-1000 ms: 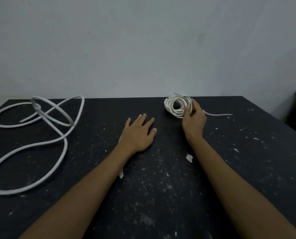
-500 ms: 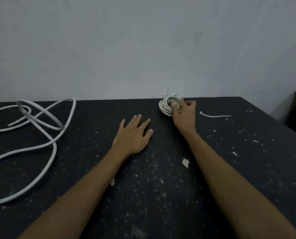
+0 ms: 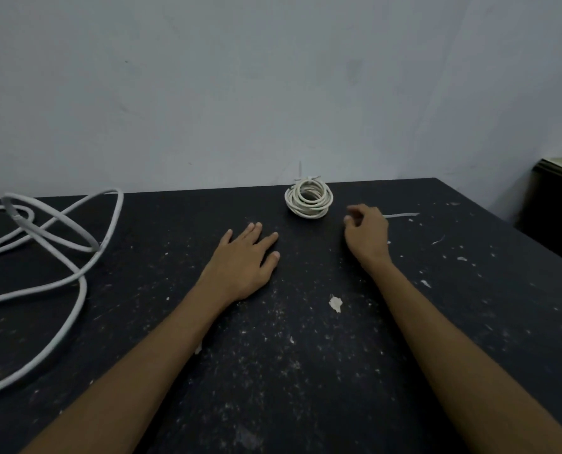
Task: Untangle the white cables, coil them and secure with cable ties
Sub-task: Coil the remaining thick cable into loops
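At the far edge of the black tabletop (image 3: pixel 305 371), a small coiled cable (image 3: pixel 309 202) sits bound by a cable tie (image 3: pixel 307 179) whose tail sticks up. The right hand (image 3: pixel 368 235) hovers just right of the coil, fingers loosely curled and holding nothing; the left hand (image 3: pixel 245 262) lies flat, fingers spread, empty. A spare tie (image 3: pixel 400 215) lies beyond the right hand. On the left, a thicker white cable (image 3: pixel 60 257) sprawls in loose, crossing loops, uncoiled. Pulling one end carelessly could cinch those crossings into a knot or drag the cable off the left edge.
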